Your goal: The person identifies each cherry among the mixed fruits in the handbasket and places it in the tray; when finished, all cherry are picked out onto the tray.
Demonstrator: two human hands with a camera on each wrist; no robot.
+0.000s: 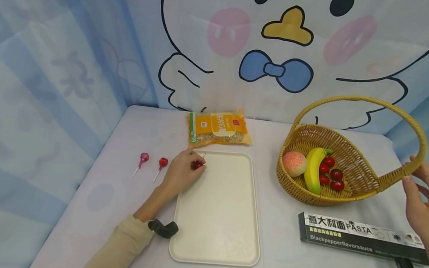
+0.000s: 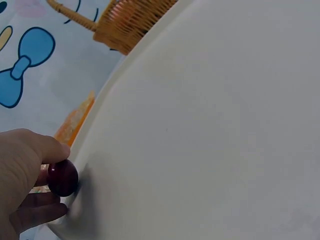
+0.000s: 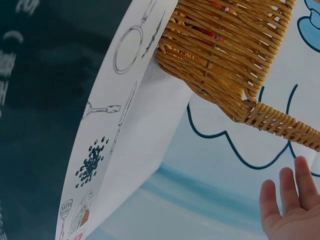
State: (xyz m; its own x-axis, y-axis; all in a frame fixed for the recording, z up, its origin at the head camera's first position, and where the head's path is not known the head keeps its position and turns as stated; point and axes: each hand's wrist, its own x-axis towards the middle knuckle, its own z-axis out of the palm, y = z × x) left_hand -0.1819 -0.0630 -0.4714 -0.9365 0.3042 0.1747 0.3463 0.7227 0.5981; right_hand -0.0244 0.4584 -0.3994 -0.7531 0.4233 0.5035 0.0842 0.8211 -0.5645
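Pale table point(image 1: 107, 193), blue plaid curtain point(image 1: 37, 78), cartoon duck backdrop point(image 1: 278, 52)

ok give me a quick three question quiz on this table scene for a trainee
1. True or false: the left hand pinches a cherry at the tray corner.
2. How many lollipops lie on the table?
3. The right hand is: A) gripping the pasta box B) open beside the basket handle C) holding the banana

Key: 1 true; 2 two; 3 B
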